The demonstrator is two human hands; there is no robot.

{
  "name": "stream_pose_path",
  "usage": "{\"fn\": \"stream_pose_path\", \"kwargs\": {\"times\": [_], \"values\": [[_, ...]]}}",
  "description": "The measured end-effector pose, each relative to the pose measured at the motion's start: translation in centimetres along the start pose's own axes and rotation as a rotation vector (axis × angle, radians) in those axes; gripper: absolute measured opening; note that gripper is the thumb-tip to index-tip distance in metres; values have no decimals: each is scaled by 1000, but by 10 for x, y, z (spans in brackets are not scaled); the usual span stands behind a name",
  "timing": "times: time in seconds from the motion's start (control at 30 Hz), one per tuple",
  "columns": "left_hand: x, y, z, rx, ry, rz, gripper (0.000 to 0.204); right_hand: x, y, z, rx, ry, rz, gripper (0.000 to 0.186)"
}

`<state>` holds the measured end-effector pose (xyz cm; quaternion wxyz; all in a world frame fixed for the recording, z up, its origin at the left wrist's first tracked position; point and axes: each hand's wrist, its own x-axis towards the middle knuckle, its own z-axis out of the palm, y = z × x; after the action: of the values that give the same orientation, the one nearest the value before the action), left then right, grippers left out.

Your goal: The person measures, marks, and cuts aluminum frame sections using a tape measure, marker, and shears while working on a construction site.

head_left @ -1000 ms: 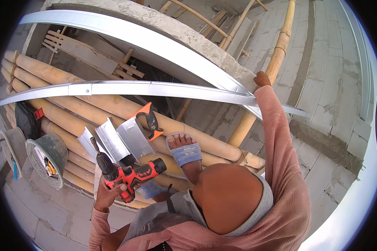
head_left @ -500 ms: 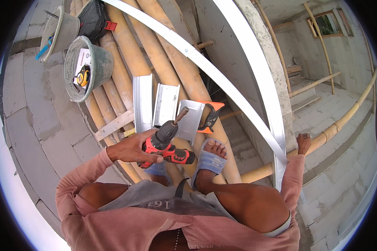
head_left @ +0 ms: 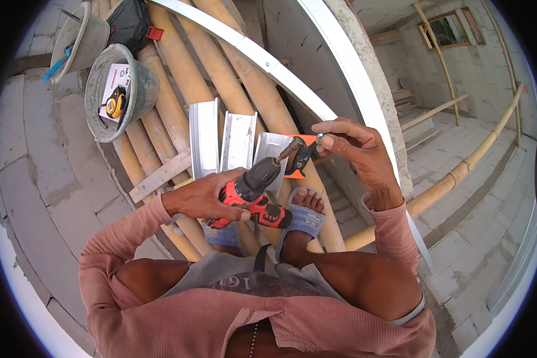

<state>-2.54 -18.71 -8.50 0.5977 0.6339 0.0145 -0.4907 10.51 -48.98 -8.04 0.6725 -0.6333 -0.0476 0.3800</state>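
My left hand is wrapped round a red and black cordless drill, held above my feet. Its bit holder points up and to the right. Close to that tip, my right hand pinches a small screw between thumb and fingers; a gap separates screw and bit. Behind the drill lie short silver metal channel pieces. A hand saw with an orange and black handle lies beside them, partly hidden by the drill.
Bamboo poles form the platform under my sandals. A bucket holding a yellow tape measure stands left, near another bucket and a black case. Long white metal profiles cross beside the drop on the right.
My right hand has come in from the far right to near the drill's tip, with a screw in its fingers. The drill has shifted slightly right and up in my left hand.
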Motion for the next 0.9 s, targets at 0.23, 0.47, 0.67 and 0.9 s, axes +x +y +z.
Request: {"fn": "stream_pose_path", "kwargs": {"times": [0.23, 0.47, 0.67, 0.9], "values": [[-6, 8, -11, 17, -138, -166, 78, -5, -5, 20, -115, -101, -28, 24], [-10, 1, -10, 60, -202, -96, 74, -9, -21, 18, -204, -235, 18, 22], [-13, -7, -12, 68, -261, -37, 56, -9, -32, 19, -373, -370, -109, 34], [-14, -13, -12, -160, -408, -10, 66, -16, -50, 25, -760, -409, -422, 51]]}}
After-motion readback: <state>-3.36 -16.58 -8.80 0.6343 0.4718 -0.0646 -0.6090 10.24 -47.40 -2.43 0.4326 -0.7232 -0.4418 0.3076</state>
